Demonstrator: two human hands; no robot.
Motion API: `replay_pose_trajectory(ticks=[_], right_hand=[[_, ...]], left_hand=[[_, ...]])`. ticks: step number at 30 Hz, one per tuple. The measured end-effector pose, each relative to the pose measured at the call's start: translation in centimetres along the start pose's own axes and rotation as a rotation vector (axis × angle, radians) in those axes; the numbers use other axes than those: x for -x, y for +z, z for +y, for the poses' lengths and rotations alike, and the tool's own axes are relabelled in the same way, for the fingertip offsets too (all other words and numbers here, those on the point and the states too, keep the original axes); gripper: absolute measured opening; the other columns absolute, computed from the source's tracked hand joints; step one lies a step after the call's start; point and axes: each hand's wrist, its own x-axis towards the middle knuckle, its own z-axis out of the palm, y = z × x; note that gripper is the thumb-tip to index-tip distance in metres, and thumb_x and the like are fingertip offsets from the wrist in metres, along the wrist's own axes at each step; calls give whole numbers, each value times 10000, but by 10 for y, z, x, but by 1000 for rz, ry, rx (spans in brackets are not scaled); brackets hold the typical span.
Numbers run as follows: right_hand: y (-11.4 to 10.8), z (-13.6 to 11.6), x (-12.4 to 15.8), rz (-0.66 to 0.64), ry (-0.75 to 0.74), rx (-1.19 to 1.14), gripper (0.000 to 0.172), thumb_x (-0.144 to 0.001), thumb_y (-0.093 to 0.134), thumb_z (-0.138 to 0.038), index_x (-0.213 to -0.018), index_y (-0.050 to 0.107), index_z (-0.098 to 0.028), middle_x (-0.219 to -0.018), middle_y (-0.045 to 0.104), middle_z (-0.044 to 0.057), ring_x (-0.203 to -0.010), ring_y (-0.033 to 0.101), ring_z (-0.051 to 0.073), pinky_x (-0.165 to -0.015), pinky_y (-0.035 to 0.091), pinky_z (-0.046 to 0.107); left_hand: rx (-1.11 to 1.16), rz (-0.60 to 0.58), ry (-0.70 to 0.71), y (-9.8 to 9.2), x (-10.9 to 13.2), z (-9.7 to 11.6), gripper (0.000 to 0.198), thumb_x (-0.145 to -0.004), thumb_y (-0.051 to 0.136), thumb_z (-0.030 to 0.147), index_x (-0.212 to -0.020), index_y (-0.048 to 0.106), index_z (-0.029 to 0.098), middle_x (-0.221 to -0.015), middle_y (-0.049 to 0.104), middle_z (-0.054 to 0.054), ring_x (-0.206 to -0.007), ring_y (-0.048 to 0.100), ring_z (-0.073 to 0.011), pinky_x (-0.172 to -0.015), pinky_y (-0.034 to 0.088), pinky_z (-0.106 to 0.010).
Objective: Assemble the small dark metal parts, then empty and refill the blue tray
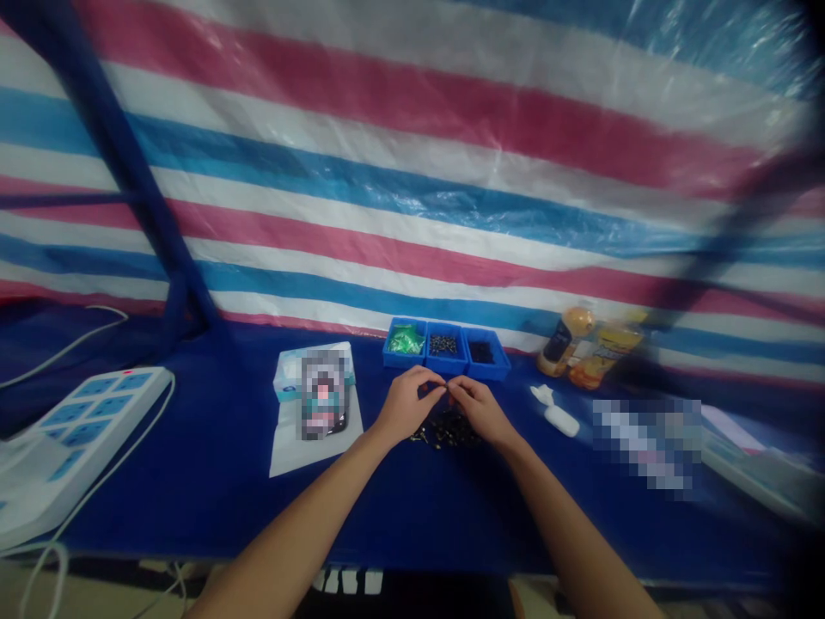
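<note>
My left hand [412, 399] and my right hand [475, 404] meet at the fingertips over the middle of the blue table. Both are closed in a pinch, and whatever sits between the fingers is too small to make out. Just below them lies a loose pile of small dark and brass-coloured parts [451, 428]. Behind the hands, three blue bins stand side by side. Something green and shiny fills the left bin [404, 364], small metallic parts lie in the middle bin [444, 364], and the right bin [488, 371] has small black pieces.
Left of my hands, a phone [326, 391] leans on a tissue box [287, 378] over white paper [287, 451]. A big power strip [83, 438] with cables lies far left. To the right are a drink bottle [565, 341], a yellow snack bag [602, 352] and a white case [562, 420].
</note>
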Motion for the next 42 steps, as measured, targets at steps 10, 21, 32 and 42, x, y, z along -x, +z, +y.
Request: replay_pose_trajectory(ticks=[10, 21, 32, 42], right_hand=[[2, -12, 5, 78, -69, 44, 352, -878, 540, -519, -798, 593, -181, -689, 547, -5, -624, 470, 129, -589, 369, 240], [3, -19, 11, 74, -197, 289, 302, -928, 468, -437, -846, 644, -206, -701, 598, 1, -615, 501, 144, -606, 366, 259], [-12, -11, -2, 80, 165, -604, 235, -779, 597, -429, -754, 529, -205, -682, 515, -3, -531, 405, 113, -526, 333, 261], [-26, -8, -6, 218, 287, -708, 429, -803, 562, -578, -1092, 511, -264, -756, 583, -17, -490, 412, 106, -505, 372, 254]], left_hand=[[-25, 74, -34, -1, 2, 4, 100, -855, 576, 251, -873, 644, 180, -800, 659, 0, -722, 599, -122, -695, 447, -238], [-79, 17, -14, 2, 3, 1, 82, -832, 592, 245, -833, 648, 185, -723, 639, 11, -680, 586, -119, -670, 434, -229], [-136, 63, -26, -3, 2, 5, 212, -910, 513, 337, -886, 670, 196, -812, 628, -22, -751, 582, -147, -713, 439, -263], [-258, 172, -102, -9, -3, -5, 185, -896, 524, 301, -826, 663, 202, -788, 555, -11, -741, 549, -142, -703, 412, -266]])
